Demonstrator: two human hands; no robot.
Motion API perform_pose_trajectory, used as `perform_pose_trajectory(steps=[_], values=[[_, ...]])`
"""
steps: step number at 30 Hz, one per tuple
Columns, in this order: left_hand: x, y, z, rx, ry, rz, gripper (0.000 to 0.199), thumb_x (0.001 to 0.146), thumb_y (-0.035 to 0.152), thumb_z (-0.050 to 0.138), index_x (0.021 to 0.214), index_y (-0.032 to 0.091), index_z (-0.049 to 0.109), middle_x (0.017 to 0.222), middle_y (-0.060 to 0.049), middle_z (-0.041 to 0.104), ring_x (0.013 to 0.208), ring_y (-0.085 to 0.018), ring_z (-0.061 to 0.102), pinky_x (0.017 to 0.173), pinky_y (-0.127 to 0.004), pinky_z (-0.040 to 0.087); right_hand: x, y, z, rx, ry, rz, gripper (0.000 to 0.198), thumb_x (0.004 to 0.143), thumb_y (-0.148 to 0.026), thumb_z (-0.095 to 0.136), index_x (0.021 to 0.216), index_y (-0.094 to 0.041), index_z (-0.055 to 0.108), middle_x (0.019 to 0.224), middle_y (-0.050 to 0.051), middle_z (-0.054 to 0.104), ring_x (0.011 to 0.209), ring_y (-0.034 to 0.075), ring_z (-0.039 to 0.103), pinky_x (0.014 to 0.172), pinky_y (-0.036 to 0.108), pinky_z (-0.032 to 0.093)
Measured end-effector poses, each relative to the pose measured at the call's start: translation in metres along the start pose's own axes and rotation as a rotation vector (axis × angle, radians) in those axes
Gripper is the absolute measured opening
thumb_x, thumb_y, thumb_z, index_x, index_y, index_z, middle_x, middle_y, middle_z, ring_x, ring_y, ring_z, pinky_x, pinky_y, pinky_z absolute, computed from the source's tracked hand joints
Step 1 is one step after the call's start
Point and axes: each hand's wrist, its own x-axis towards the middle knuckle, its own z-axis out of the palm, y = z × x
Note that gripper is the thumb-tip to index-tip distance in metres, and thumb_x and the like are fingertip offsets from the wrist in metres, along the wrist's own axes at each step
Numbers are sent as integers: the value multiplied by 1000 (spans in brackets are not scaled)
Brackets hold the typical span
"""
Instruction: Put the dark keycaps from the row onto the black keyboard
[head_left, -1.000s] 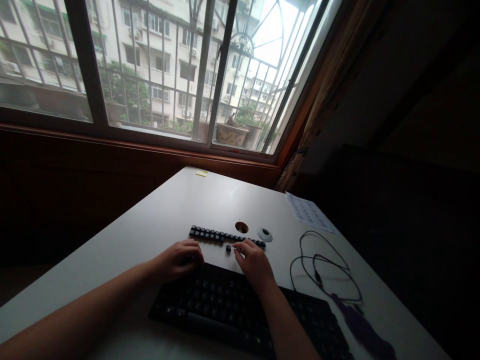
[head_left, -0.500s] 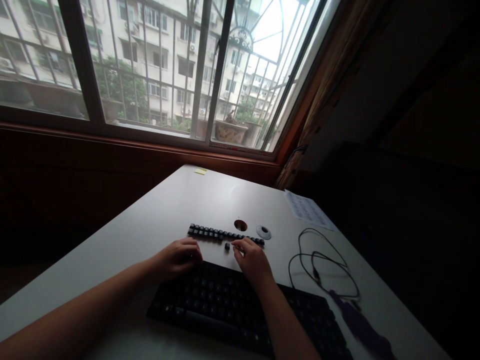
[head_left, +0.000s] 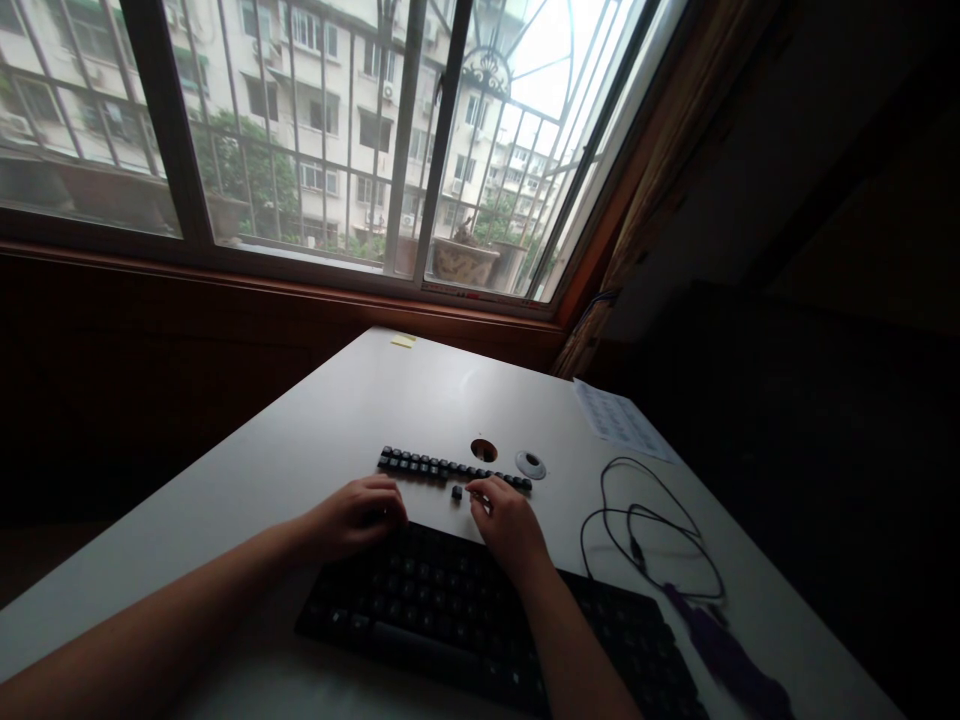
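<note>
Head view: bare, curled hands (head_left: 512, 522) flank a blocky dark keycap (head_left: 457, 493).

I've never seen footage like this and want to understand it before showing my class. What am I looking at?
There is no machine here: these are a person's bare hands, filmed by one camera worn on the head, looking forward and down. Every picture comes from it.

On the white desk lies a black keyboard, partly under the right forearm. Beyond it are rows of small black keys and one loose key. To the right are a cable and a printed sheet.

The right hand has its fingertips beside the loose key; I can't tell whether they touch it. The left hand is curled at the keyboard's far edge, and whether it holds anything is hidden.
</note>
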Motion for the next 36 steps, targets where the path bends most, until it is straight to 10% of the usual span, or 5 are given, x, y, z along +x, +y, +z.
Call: perform_pose_trajectory(steps=[36], values=[[2,5,-2,-22,-27,-30,14,91,18,54,95,16,67,90,-8,65,87,-20,59,78,-31,50,0,-2,-1,36,-27,1,25,81,-11,54,94,-24,71,93,3,68,83,18,66,80,30,51]])
